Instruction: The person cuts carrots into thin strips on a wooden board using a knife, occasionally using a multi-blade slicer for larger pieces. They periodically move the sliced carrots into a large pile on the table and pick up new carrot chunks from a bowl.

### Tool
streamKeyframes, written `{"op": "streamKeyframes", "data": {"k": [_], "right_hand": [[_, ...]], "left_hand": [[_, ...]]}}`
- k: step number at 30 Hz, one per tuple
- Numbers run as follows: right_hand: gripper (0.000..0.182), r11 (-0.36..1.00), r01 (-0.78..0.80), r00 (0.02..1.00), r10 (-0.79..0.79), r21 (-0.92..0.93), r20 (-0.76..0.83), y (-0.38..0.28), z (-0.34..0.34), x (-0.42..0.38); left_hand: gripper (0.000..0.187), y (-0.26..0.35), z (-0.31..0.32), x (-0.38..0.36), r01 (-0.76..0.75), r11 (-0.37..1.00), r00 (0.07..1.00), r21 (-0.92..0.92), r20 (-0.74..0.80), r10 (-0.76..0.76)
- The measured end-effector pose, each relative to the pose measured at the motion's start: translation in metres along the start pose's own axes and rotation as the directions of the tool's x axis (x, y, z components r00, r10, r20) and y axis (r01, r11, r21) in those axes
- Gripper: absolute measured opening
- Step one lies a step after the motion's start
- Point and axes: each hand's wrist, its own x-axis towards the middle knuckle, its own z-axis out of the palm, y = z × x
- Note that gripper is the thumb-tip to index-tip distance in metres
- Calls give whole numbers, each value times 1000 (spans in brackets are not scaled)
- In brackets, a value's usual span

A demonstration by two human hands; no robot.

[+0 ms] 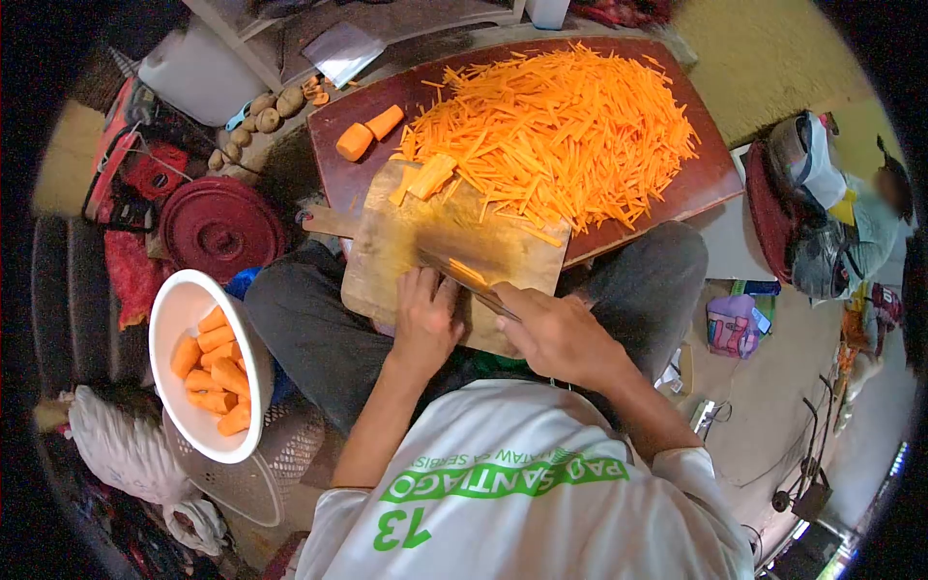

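My right hand grips a knife, its blade slanting across the wooden cutting board. A few thin carrot strips lie along the blade's far side. Beside the blade, my left hand presses down on the board with curled fingers; whatever is under them is hidden. Cut carrot slabs rest at the board's far edge. Beyond it, a large heap of carrot sticks covers much of the dark red table. Two peeled carrot pieces lie at its left.
To my left a white basin holds several peeled carrot chunks. Behind it sits a dark red lidded tub. Potatoes lie on the ledge at the upper left. A person appears at the far right, near bags.
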Motion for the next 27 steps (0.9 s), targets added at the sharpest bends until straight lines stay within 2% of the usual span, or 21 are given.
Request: {"op": "streamKeyframes", "data": {"k": [2,5,8,11,14,17,23,27], "right_hand": [[31,998,-51,998,51,19,35,-6,-9,-6],[30,997,-28,999,25,71,41,-5,-14,-15],[29,996,-20,999,22,82,-27,10,8,-5],[28,997,54,994,-49,51,-103,7,5,1],[26,997,-34,999,36,73,-25,-4,-6,-6],[25,998,58,997,-57,21,-44,5,-4,-15],[24,996,88,989,-90,-26,-120,1,8,5],[27,997,77,996,-77,-14,-47,1,-3,-5]], "left_hand": [[64,-3,0,2,-18,1000,999,0,-33,18],[63,-2,1,0,2,1000,999,-21,-45,-3],[60,-1,-1,4,18,999,999,-43,-32,-19],[53,-3,1,3,21,999,998,-40,-52,-23],[45,-5,2,5,30,999,997,-33,-77,-32],[40,-8,4,4,56,996,994,-66,-86,-62],[34,-7,0,6,41,997,993,-66,-109,-48],[32,-7,0,5,38,998,987,-53,-151,-46]]}}
